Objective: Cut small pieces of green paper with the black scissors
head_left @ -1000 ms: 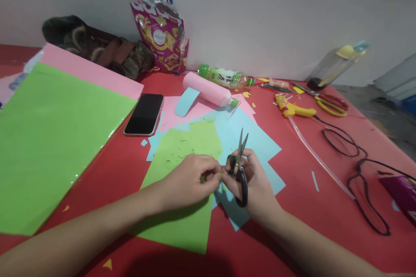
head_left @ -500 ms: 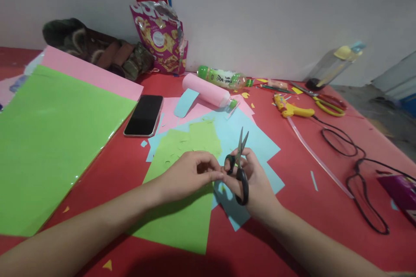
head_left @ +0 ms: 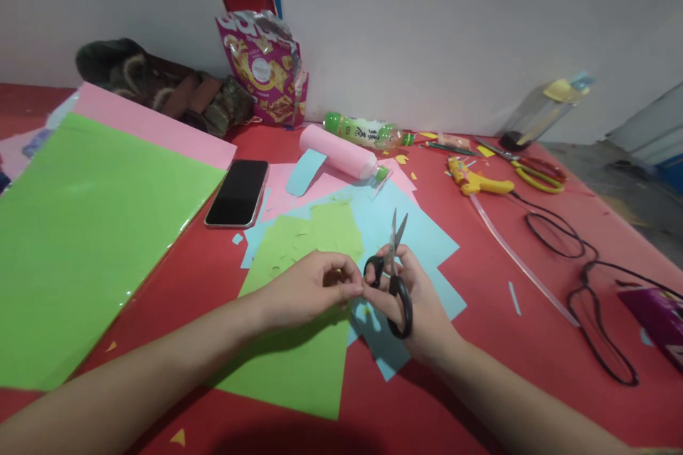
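In my right hand (head_left: pixel 421 306) I hold black-handled scissors (head_left: pixel 403 309), blades slightly parted and pointing away from me. My left hand (head_left: pixel 314 288) is closed in a pinch, its fingertips meeting those of the right; whatever lies between them is too small to make out. Beneath both hands lie a light green sheet of paper (head_left: pixel 304 377) with small curled scraps on it and light blue paper (head_left: pixel 421 227). Beyond them rests a bottle wrapped in pink paper (head_left: pixel 336 151), with a blue paper strip (head_left: pixel 306 173) against its side.
A phone (head_left: pixel 237 193) lies beside a large green paper pack (head_left: pixel 107 227) on the left. At the back are a snack bag (head_left: pixel 264 71) and a green tea bottle (head_left: pixel 368 131). A yellow glue gun (head_left: pixel 480 179), its cord, and more scissors (head_left: pixel 536 172) occupy the right.
The scissors have tilted slightly in my right hand, the handle loops shifting a little. Both hands stay fingertip to fingertip, and the whole view has moved down slightly.
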Available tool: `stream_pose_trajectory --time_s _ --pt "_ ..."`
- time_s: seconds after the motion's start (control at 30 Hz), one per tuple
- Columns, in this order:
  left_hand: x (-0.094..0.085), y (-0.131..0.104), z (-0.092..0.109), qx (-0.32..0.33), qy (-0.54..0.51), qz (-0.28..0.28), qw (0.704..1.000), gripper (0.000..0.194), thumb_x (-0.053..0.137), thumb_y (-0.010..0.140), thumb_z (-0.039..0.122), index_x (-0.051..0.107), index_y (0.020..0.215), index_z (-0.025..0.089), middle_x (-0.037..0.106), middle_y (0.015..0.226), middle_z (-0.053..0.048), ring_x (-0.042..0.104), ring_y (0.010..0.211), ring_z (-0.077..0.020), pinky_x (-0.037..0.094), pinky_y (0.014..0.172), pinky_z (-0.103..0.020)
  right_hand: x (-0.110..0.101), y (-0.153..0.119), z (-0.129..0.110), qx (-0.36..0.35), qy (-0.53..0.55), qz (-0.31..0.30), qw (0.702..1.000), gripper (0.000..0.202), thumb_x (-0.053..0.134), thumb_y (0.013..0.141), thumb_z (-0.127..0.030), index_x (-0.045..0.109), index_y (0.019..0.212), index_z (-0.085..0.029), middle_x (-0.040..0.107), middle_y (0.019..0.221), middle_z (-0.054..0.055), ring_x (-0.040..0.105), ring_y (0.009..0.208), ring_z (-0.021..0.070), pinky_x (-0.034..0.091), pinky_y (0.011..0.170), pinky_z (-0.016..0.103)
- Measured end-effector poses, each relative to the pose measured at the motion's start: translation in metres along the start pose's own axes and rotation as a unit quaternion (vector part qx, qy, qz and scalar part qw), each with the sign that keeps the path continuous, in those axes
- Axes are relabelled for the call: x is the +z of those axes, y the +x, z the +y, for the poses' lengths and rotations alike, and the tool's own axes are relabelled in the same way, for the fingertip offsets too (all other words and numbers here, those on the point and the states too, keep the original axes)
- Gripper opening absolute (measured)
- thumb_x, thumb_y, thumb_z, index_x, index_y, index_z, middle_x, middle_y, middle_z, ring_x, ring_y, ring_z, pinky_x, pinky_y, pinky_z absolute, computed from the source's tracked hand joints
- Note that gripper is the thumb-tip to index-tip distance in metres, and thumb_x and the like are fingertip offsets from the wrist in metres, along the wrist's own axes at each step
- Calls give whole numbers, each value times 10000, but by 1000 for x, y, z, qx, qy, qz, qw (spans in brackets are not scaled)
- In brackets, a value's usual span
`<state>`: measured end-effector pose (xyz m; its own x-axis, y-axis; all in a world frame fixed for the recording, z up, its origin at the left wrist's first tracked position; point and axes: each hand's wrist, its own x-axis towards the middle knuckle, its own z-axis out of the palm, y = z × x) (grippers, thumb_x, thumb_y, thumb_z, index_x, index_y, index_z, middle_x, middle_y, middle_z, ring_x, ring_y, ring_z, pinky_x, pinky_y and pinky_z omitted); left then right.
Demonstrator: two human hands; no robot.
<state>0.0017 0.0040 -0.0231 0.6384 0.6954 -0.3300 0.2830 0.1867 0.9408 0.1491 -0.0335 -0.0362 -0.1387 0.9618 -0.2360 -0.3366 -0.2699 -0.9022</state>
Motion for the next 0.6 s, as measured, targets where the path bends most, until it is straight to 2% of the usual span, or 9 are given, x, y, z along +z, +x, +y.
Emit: stream_pose_trajectory --time_s 0.13,0.27,0.47,0.6 --pt "0 0 1 9 0 -9 1000 114 517 734 212 497 654 134 463 600 34 409 544 -78 312 526 -205 0 0 0 16 38 -16 999 469 753 515 -172 410 828 -239 468 641 -85 487 579 66 374 560 196" --pt "0 0 1 37 -33 -14 999 104 542 719 190 499 643 133 510 696 13 448 620 -83 345 589 -204 0 0 0 36 64 -41 996 486 761 498 -141 412 825 -227 516 613 -87 489 545 57 361 531 181" --pt "0 0 -1 46 -41 -20 998 66 541 709 169 520 656 136 530 718 -4 483 698 -112 374 677 -244 0 -2 -1 55 72 -54 994 460 749 536 -214 406 842 -226 529 619 -74 504 551 69 367 534 201" --pt "-2 1 -3 61 -43 -22 997 93 554 703 200 526 641 137 530 695 -3 481 688 -114 377 675 -251 0 -1 -1 57 73 -58 994 457 751 533 -223 413 841 -225 512 614 -76 483 549 64 355 528 193"
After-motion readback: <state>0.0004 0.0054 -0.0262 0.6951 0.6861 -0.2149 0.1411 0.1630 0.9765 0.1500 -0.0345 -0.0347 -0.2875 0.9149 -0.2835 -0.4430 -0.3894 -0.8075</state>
